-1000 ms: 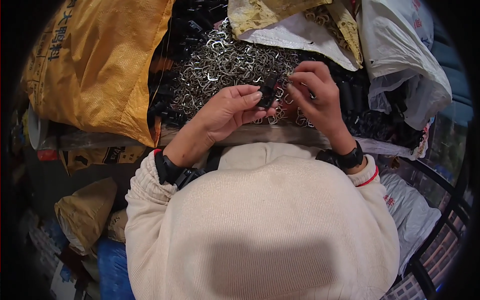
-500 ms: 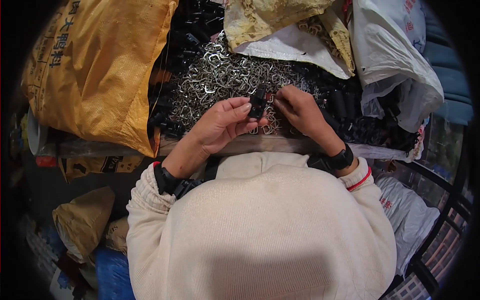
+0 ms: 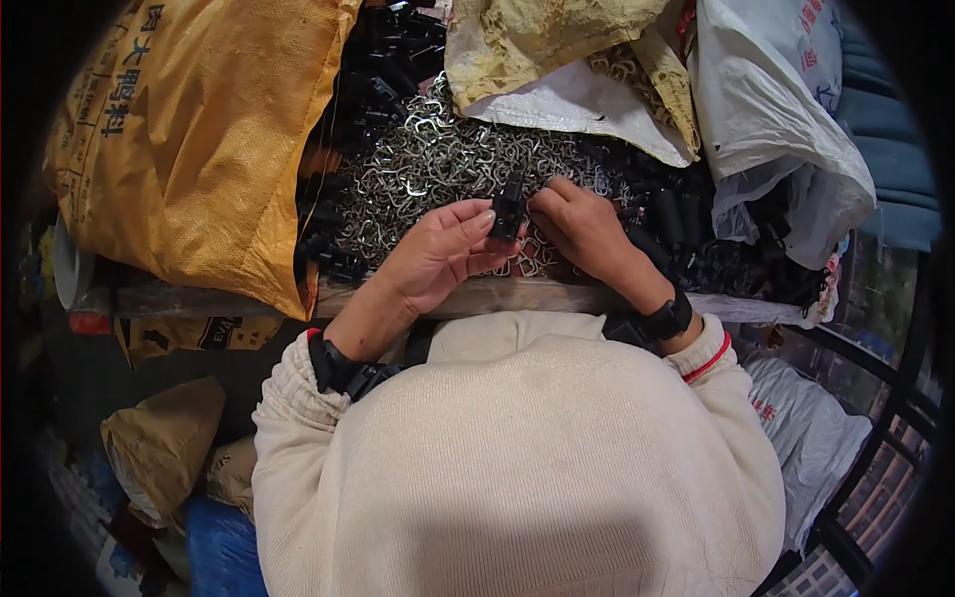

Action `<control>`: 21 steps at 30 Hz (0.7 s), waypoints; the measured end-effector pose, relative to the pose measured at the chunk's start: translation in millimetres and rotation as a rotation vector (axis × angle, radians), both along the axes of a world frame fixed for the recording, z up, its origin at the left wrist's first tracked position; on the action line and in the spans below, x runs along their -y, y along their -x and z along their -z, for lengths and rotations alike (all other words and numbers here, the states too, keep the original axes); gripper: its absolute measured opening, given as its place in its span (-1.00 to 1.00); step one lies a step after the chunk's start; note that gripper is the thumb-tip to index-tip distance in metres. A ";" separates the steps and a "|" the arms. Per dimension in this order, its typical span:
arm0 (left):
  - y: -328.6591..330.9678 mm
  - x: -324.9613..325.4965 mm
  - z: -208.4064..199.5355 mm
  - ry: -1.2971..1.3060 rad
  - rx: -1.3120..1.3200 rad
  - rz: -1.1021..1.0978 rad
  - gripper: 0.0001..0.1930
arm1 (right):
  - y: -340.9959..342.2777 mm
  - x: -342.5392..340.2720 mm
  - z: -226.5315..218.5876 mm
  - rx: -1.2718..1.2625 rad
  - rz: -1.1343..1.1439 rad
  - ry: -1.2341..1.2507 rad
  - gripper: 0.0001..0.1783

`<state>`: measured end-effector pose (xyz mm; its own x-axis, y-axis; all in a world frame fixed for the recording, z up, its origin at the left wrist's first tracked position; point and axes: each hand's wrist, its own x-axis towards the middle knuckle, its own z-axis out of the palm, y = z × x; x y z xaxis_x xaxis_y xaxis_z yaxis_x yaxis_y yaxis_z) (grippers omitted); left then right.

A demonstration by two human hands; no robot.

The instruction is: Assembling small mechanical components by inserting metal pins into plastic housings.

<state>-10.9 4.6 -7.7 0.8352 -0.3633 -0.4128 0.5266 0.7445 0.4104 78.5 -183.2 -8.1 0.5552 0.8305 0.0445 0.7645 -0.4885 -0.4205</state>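
Note:
Between the thumb and fingers of my left hand (image 3: 445,247) is a small black plastic part (image 3: 507,211), held upright over the near edge of a heap of bent metal hooks (image 3: 438,159). My right hand (image 3: 582,227) is just to the right of the part, its fingers bent and pinched together at the part's side. Whatever those fingertips hold is hidden behind them. Loose hooks lie on the table below and between the two hands.
A large orange woven sack (image 3: 209,149) stands at the left. White sacks (image 3: 776,109) and a yellowed sack (image 3: 537,50) lie at the back and right. Black plastic parts (image 3: 681,209) are piled right of the hooks. The wooden table edge (image 3: 468,297) runs before me.
My right hand has moved slightly left, its fingertips coming up to the black plastic part. The left hand keeps its hold, and the part has turned a little.

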 end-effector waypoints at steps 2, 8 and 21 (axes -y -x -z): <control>1.1 0.6 0.2 -0.004 -0.003 -0.010 -0.79 | -1.3 -1.0 0.4 0.010 -0.008 0.027 -0.86; -0.5 1.3 1.1 -0.022 -0.010 -0.032 -0.80 | -2.4 2.1 4.2 -0.097 0.090 -0.140 -0.89; -15.2 21.3 -1.7 0.044 0.056 -0.152 -0.79 | 8.4 -10.6 -15.5 -1.105 0.400 -0.721 -0.85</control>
<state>4.3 -16.7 -6.0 0.9030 -0.2480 -0.3508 0.3842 0.8316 0.4011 70.1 -172.5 7.4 0.7768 0.5890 -0.2230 -0.2686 -0.0103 -0.9632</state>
